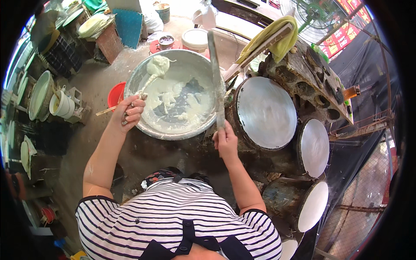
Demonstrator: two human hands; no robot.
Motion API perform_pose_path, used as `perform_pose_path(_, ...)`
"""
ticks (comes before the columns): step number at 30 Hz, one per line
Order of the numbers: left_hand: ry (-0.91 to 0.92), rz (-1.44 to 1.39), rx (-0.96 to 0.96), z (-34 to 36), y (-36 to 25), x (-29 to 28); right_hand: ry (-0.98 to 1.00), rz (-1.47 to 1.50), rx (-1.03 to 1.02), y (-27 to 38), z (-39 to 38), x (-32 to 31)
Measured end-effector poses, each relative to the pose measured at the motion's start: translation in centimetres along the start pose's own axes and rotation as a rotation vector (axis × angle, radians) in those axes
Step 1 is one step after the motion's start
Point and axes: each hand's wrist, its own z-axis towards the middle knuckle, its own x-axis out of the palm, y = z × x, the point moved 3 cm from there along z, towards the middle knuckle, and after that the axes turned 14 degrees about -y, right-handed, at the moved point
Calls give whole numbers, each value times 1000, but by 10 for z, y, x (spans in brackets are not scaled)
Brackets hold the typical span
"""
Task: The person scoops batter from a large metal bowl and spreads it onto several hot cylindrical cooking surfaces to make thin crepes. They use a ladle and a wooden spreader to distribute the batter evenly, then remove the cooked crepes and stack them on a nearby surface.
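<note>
one red bucket (116,94), partly hidden by the basin. left hand (132,113): fingers closed round one thin wooden handle (105,111); how it joins the one pale lump (157,66) is hard to make out. one grey basin (177,136), ahead of the torso, containing pale batter (190,116). right hand (226,141): clamped on the near end of one long stick (214,65). four round plates (266,113); the nearest partly hidden by the striped shirt (173,216).
</note>
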Motion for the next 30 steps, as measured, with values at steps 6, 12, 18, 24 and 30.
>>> perform_pose_path(6, -219, 402, 69, -34, 28, 112, -50, 261, 310, -45, -33, -32)
perform_pose_path(12, -111, 352, -52, -21, 91, 168, -201, 423, 333, -47, -60, -120)
perform_pose_path(18, 163, 510, -331, 58, 244, 267, -767, 505, 202, -70, -91, -297)
perform_pose_path(24, 223, 530, -683, 130, 472, 377, -1025, 365, 257, -96, -129, -493)
perform_pose_path(30, 473, 757, -983, 221, 646, 412, -1123, 498, 422, -106, -154, -587)
